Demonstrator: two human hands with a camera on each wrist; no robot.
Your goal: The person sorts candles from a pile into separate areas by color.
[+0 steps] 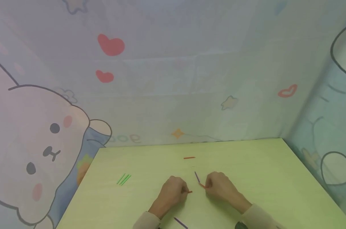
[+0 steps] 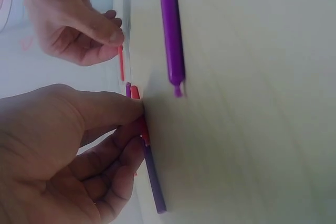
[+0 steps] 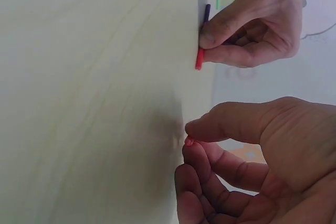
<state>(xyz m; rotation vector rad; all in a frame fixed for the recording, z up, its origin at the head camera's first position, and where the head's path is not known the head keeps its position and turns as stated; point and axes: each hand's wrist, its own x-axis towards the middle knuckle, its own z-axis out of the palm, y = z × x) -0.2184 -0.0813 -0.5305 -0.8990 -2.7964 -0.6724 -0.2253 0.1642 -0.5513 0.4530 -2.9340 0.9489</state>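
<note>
My left hand (image 1: pixel 174 190) pinches a short red stick (image 2: pixel 136 93) between thumb and fingertips, just above the pale tabletop. A dark purple stick (image 2: pixel 154 179) extends in line with that red one from under the fingers; whether they are joined I cannot tell. To its right, my right hand (image 1: pixel 220 187) pinches another red stick (image 1: pixel 202 185), of which only the tip shows in the right wrist view. In the head view, its far end meets or nearly meets a thin purple stick (image 1: pixel 197 177). Fingers partly hide both held sticks.
Another purple stick (image 1: pixel 180 223) lies close to me at the front. Farther back lies a red stick (image 1: pixel 189 157). Several green sticks (image 1: pixel 124 179) lie side by side at left. A printed cloth (image 1: pixel 167 105) hangs behind the table (image 1: pixel 261 165).
</note>
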